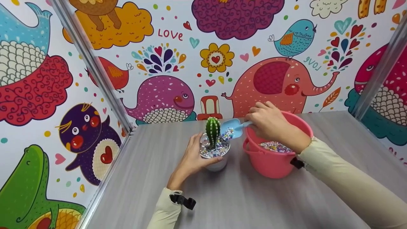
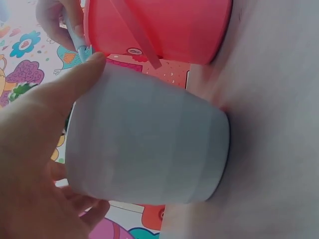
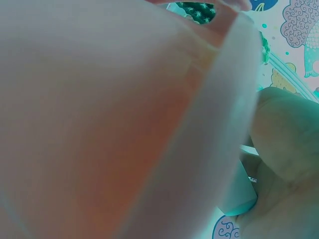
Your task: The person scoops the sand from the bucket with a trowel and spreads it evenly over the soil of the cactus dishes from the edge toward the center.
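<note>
A small green cactus (image 1: 212, 132) stands upright in a whitish pot (image 2: 144, 139) among multicoloured pebbles (image 1: 208, 152). My left hand (image 1: 194, 159) grips the pot near its rim, thumb on the near side and fingers round the far left. In my right hand (image 1: 265, 122) is the handle of a light blue toy shovel (image 1: 233, 127). The shovel's blade, with some pebbles on it, tilts down over the pot's right rim beside the cactus. My right forearm crosses above a pink bucket (image 1: 270, 165) that holds more coloured pebbles (image 1: 276, 146).
The bucket stands on the grey wood-grain table (image 1: 241, 203), just right of the pot. Behind the table rises a wall (image 1: 178, 60) printed with cartoon animals. A metal frame post (image 1: 95, 66) runs up at the left corner.
</note>
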`<move>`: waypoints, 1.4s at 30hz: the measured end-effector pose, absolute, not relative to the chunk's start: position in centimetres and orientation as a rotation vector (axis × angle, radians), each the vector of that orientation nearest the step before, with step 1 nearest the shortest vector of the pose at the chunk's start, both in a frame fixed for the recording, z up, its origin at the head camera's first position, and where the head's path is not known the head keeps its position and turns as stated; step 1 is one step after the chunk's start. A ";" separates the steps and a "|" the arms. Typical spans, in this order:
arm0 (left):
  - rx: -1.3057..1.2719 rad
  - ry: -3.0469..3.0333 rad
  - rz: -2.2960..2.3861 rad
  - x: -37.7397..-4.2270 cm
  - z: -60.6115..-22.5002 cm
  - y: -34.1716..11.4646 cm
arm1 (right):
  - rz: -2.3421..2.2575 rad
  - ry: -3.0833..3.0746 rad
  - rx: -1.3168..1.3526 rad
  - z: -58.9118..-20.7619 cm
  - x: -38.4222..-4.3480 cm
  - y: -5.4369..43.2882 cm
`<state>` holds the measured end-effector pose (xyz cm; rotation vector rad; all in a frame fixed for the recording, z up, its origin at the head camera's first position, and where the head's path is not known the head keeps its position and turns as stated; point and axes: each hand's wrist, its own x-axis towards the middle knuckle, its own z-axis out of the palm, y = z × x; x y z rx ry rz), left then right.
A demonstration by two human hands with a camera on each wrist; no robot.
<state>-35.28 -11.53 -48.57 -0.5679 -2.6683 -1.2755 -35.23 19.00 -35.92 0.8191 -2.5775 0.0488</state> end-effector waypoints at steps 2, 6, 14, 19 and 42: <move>-0.590 -2.675 -1.289 -35.3 -48.6 -11.7 | 0.040 -2.560 0.828 -35.9 -35.2 19.0; -0.629 -2.681 -1.314 -35.4 -48.5 -11.9 | 0.027 -2.534 0.839 -35.9 -35.2 19.0; -0.565 -2.709 -1.254 -35.4 -48.6 -11.5 | 0.038 -2.553 0.836 -35.8 -35.1 18.9; -0.555 -2.687 -1.237 -35.3 -48.7 -11.2 | 0.045 -2.558 0.835 -35.8 -35.1 18.9; -0.711 -2.718 -1.270 -35.3 -47.8 -12.4 | -0.064 -2.513 0.815 -36.1 -35.1 18.6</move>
